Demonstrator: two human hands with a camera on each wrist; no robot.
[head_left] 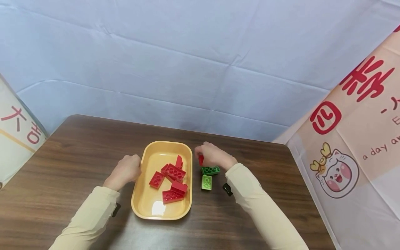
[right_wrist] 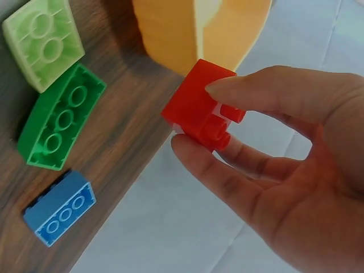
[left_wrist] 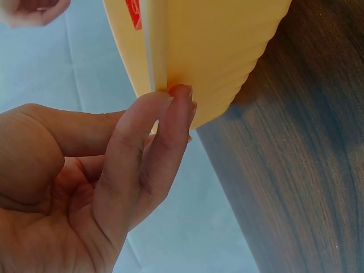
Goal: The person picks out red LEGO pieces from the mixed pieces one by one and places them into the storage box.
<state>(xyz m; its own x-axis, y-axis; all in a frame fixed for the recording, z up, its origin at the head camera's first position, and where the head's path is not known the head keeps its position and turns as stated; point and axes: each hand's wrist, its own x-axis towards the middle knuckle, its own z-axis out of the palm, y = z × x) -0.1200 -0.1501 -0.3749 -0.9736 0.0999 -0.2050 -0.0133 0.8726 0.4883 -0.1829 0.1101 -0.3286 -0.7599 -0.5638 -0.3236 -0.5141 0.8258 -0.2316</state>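
Observation:
A yellow tray [head_left: 139,203] stands on the table with several red toy bricks [head_left: 175,172] inside it. My left hand [head_left: 126,170] pinches the tray's left rim between thumb and fingers, seen close up in the left wrist view. Just past the right rim, my right hand [head_left: 212,154] holds a red toy brick [right_wrist: 196,99] between thumb and fingers, its studs toward the palm. Below that hand lie a dark green brick [right_wrist: 62,119] and a light green brick [head_left: 206,182], both hollow side up. A blue brick [right_wrist: 60,209] appears in the right wrist view, lying on its side.
The dark wooden table [head_left: 93,149] has a rounded far left corner. A pale cloth [head_left: 175,69] hangs behind its back edge, and a printed cloth [head_left: 343,173] borders the right side.

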